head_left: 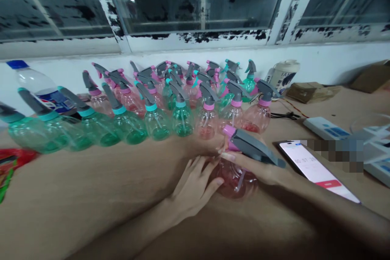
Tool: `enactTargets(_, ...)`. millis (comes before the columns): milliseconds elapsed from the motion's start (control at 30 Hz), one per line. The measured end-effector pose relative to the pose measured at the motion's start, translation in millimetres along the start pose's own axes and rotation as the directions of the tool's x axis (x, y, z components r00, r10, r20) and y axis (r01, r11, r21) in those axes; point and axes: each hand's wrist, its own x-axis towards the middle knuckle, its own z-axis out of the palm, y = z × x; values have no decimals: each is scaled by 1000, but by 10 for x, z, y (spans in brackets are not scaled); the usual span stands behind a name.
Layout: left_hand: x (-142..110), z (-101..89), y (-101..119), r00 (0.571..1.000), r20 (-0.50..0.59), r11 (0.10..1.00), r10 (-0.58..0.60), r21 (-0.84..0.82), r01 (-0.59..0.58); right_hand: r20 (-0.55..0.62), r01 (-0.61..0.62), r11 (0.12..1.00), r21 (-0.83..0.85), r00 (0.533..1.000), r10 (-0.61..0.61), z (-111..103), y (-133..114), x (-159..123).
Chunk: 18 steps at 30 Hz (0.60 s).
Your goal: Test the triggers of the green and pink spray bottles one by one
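A clear pink spray bottle point(236, 189) with a grey and pink trigger head point(252, 146) stands on the table before me. My left hand point(196, 183) grips the left side of its round body, thumb in front and fingers reaching behind. Around the neck, just under the trigger head, my right hand point(256, 166) is closed, hiding most of the collar. The head's pink nozzle points to the far left and its grey back slants toward the right. Behind the hands is the nearest row of spray bottles, including a pink one point(206, 122) and a green one point(183, 122).
Several more green and pink spray bottles line the wall. A blue-capped plastic bottle point(39, 81) is at far left, near a red packet point(15, 160). On the right lie a phone point(319, 170), a white power strip point(327, 128) and a cardboard piece point(310, 91). A white can point(283, 75) stands behind.
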Motion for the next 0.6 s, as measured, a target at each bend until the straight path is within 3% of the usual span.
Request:
enactTargets(167, 5, 9, -21, 1000, -8, 1000, -22, 7, 22, 25, -78, 990, 116, 997, 76, -24, -122, 45)
enactTargets(367, 25, -32, 6, 997, -16, 996, -76, -36, 75, -7, -59, 982, 179, 998, 61, -61, -159, 43)
enactTargets(600, 29, 20, 16, 988, -75, 987, -138, 73, 143, 2, -78, 993, 85, 997, 78, -80, -46, 32)
